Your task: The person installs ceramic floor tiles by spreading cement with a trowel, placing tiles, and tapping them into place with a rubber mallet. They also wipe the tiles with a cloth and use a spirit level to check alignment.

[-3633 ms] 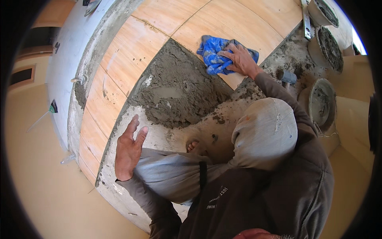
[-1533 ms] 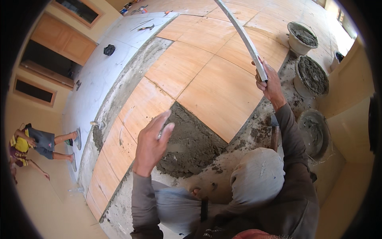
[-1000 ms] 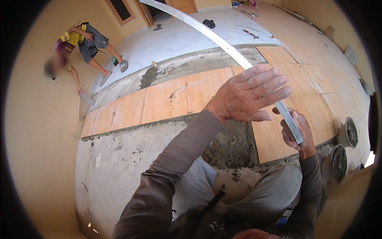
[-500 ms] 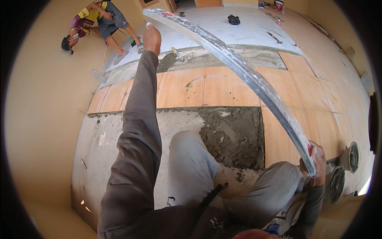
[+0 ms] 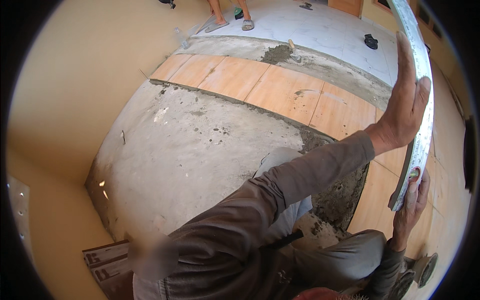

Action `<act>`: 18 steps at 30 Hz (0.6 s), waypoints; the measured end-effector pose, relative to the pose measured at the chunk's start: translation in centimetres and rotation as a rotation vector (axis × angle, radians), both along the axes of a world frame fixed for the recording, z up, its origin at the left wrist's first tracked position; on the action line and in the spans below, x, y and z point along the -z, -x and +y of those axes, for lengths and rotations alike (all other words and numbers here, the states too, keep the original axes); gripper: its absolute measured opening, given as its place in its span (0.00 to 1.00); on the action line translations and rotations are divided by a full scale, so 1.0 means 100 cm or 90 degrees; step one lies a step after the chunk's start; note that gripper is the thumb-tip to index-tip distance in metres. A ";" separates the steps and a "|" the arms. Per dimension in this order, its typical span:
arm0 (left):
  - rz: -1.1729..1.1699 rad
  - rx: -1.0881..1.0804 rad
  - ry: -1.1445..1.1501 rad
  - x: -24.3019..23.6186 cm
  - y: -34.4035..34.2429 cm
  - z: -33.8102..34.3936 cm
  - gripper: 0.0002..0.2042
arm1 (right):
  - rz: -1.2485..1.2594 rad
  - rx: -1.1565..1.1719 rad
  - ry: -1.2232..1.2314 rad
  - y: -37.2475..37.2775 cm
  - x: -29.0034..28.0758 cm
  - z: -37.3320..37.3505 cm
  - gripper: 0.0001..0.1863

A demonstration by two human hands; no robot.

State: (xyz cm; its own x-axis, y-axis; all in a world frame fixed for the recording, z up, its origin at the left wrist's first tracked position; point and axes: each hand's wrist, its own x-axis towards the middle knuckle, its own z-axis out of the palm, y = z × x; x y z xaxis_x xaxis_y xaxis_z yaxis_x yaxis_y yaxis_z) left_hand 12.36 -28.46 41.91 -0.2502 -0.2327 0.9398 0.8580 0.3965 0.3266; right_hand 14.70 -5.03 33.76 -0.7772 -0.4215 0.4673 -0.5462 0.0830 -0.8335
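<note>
A long silver spirit level (image 5: 424,127), smeared with mortar, stands nearly upright on the right side of the view. Near its lower end is a round vial in a red ring. My right hand (image 5: 411,205) grips that lower end, fingers along the edge. Higher up, my left hand (image 5: 402,102) lies against the level with long, nearly straight fingers on its left edge and the thumb over its face. My left forearm crosses the patch of wet mortar (image 5: 340,200) in front of my knees and partly hides it. Orange-brown tiles (image 5: 287,95) border this patch.
Bare grey concrete (image 5: 200,135) spreads to the left, up to the wall. A trowel (image 5: 294,51) lies by a mortar heap beyond the tile row. Another person's feet (image 5: 247,24) stand on white tiles. Two buckets (image 5: 425,270) sit at lower right. A black bag (image 5: 371,41) lies farther back.
The view has turned. The level has swung from a diagonal slant to nearly upright at the right. My left hand has come from its far end to nearer my right hand.
</note>
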 end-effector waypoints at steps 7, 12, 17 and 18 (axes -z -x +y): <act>-0.188 0.149 0.155 0.096 -0.032 0.130 0.43 | 0.781 0.400 -0.286 0.069 -0.055 0.018 0.22; -0.512 0.181 0.242 0.178 -0.047 0.120 0.37 | 0.171 0.250 0.183 0.086 -0.025 0.009 0.15; -0.539 0.354 -0.075 0.165 0.002 0.130 0.36 | 0.391 0.439 -0.073 0.063 0.074 0.064 0.21; -0.544 0.379 -0.068 0.170 0.008 0.149 0.36 | 0.434 0.446 -0.108 0.056 0.100 0.072 0.21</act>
